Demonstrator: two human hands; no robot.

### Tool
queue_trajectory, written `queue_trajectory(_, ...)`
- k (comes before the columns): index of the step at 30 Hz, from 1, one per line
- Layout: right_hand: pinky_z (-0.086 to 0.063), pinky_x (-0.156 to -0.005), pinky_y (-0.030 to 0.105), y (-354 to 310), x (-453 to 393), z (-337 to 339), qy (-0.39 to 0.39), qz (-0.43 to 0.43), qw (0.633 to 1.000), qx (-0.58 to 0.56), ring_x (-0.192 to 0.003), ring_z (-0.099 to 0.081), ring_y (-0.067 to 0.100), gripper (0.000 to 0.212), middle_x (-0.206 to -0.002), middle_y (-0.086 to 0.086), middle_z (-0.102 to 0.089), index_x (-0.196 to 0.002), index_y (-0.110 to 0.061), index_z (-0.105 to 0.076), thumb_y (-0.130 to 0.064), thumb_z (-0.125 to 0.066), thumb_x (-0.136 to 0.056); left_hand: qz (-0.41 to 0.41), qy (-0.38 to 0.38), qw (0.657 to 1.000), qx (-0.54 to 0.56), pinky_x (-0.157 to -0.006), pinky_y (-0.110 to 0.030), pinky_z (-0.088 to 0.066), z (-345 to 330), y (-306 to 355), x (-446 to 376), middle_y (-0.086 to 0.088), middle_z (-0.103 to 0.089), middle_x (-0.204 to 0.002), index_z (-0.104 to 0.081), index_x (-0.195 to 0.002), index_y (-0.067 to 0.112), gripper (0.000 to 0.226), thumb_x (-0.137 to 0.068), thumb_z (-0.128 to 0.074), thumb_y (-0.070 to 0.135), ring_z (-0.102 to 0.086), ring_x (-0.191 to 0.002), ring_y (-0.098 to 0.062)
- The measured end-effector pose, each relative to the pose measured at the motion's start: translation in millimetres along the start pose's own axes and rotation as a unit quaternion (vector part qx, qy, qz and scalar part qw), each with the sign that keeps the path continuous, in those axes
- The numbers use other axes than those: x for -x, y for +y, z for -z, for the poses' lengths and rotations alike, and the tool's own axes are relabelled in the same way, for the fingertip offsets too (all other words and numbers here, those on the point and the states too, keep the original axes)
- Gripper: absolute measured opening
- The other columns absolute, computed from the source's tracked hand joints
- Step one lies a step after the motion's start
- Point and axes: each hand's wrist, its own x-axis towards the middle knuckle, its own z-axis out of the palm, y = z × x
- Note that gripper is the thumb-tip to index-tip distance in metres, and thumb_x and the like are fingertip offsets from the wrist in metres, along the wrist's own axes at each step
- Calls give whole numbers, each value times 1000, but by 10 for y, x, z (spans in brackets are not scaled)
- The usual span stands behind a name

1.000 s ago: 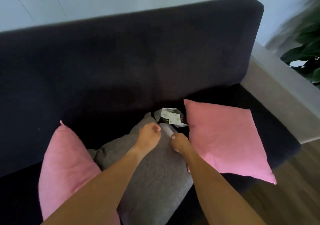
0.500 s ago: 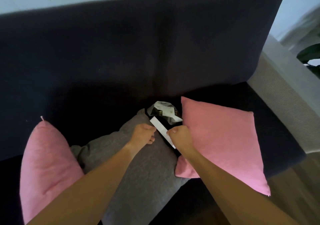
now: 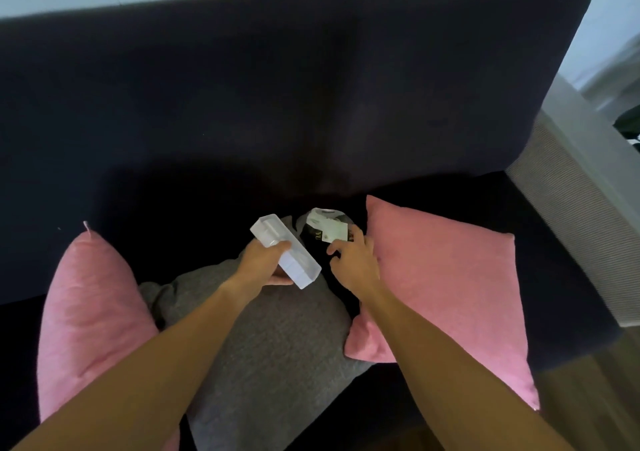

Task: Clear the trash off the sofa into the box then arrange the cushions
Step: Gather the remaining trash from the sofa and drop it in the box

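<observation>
Head view: my left hand [image 3: 265, 263] holds a white tray [image 3: 284, 250] above the grey cushion [image 3: 277, 353], fingers wrapped round its middle. My right hand [image 3: 353, 260] has its fingers loosely spread, tips touching a crumpled wrapper [image 3: 327, 229] on the sofa [image 3: 277, 104] beside the pink cushion [image 3: 446, 287].

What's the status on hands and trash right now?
Left hand shut on white plastic tray, held above grey cushion. Right hand open, reaching crumpled wrapper on sofa. Box not in view.

Home living room, sofa [image 3: 277, 104] (dark), cushions [image 3: 450, 277]
</observation>
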Motion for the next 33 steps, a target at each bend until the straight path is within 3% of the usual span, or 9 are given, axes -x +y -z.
queue_trajectory(2, -26, -116, 55, 56, -81, -41, -68, -14, 995, 78, -148, -9, 38, 36, -166, 1, -5, -119, -33, -69, -17, -55, -90, -7, -1, 1000, -6, -64, -46, -63, 86, 1, 14, -15, -63, -124, -49, -136, 13, 44, -95, -63, 16, -64, -113, -36)
queue_trajectory(4, -17, -119, 57, 63, -143, -96, -109, -18, 988, 111, -150, -5, 38, 43, -167, 0, -3, -134, -31, -59, -21, -54, -92, -13, -3, 1000, -8, -67, -46, -63, 162, -18, 35, -15, -64, -124, -50, -136, 14, 43, -95, -62, 16, -65, -112, -35)
queue_trajectory(6, -19, -118, 56, 18, -178, -133, -103, -24, 988, 112, -149, -13, 37, 52, -163, 2, -18, -143, -19, -48, -20, -53, -92, -20, -10, 1000, -12, -68, -46, -63, 229, -28, 62, -15, -64, -123, -51, -135, 14, 41, -96, -62, 16, -66, -110, -34)
queue_trajectory(10, -41, -104, 52, -102, -99, -41, -14, -23, 998, 52, -127, -45, 37, 42, -138, 11, -49, -131, -8, -54, -14, -48, -90, -31, -17, 999, -7, -68, -45, -63, 289, 2, 154, -13, -65, -123, -51, -134, 15, 39, -96, -61, 16, -67, -109, -34)
queue_trajectory(13, -49, -95, 50, -237, 61, 147, 19, 31, 999, 39, -116, -53, 36, 41, -134, 10, -51, -132, -8, -54, -12, -48, -92, -46, -12, 999, -11, -69, -46, -63, 329, 103, 276, -11, -65, -121, -51, -133, 16, 39, -96, -61, 17, -67, -108, -34)
queue_trajectory(20, -51, -86, 45, -930, 733, 554, 71, 182, 979, 58, -104, -58, 30, 42, -129, 4, -57, -132, -11, -55, -10, -56, -89, -88, 16, 996, 5, -54, -33, -60, 556, 404, 844, -4, -64, -119, -47, -129, 19, 39, -94, -63, 18, -69, -100, -25)
queue_trajectory(26, -53, -87, 42, -1753, 1295, 522, 108, 296, 948, 46, -105, -62, 28, 45, -128, 5, -63, -131, -12, -58, -4, -63, -87, -104, 66, 989, 81, -68, -48, -64, 1170, 470, 1485, -6, -68, -117, -51, -126, 18, 36, -92, -65, 17, -73, -99, -27)
queue_trajectory(29, -54, -77, 44, -2205, 1520, 419, 101, 363, 926, 29, -89, -63, 29, 47, -114, 4, -66, -129, -13, -56, -1, -63, -85, -110, 84, 986, 98, -71, -51, -63, 1597, 480, 1796, -11, -73, -114, -57, -127, 17, 32, -95, -59, 18, -75, -96, -29)
queue_trajectory(33, -55, -70, 41, -2770, 1855, 234, 79, 431, 899, 7, -80, -65, 26, 62, -103, 3, -70, -136, -19, -48, -5, -72, -81, -103, 154, 974, 130, -65, -44, -64, 2129, 414, 2180, -12, -73, -98, -53, -122, 11, 33, -95, -62, 28, -76, -73, -24)
